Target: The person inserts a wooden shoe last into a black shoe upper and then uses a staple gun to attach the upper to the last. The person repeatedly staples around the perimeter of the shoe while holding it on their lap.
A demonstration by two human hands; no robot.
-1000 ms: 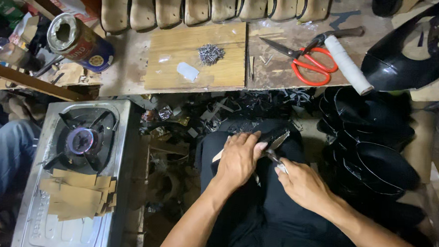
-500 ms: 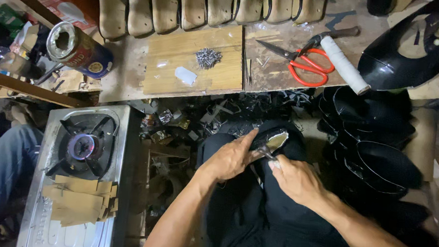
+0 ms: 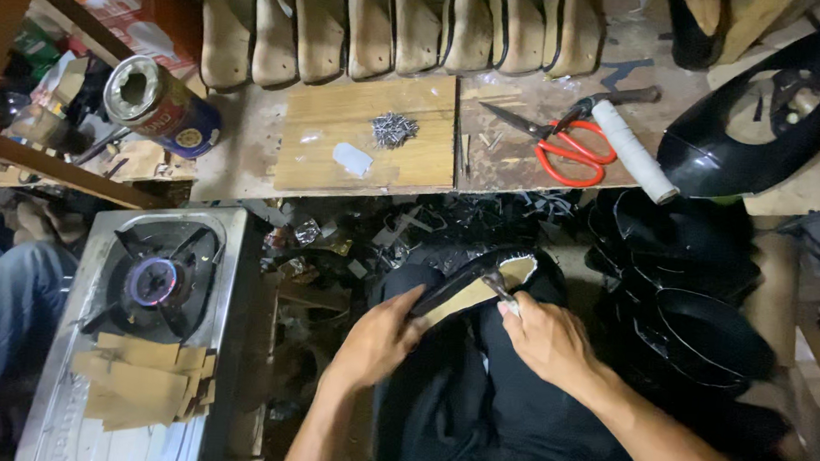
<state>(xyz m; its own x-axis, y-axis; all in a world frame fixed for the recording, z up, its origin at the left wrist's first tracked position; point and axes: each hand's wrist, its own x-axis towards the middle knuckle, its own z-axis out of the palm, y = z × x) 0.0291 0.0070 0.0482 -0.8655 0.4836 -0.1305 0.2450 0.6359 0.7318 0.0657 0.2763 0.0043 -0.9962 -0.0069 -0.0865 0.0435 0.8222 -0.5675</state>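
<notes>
Seemingly light and stiff, a shoe (image 3: 477,284) is held over the lap, the left hand (image 3: 382,335) closed around its heel end. Pliers (image 3: 500,285) are gripped by the right hand (image 3: 544,338) at the pliable upper's edge, judged the best hold.

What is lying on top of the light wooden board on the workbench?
On the wooden board lie a small heap of nails and a pale scrap. What is under the board is covered.
</notes>
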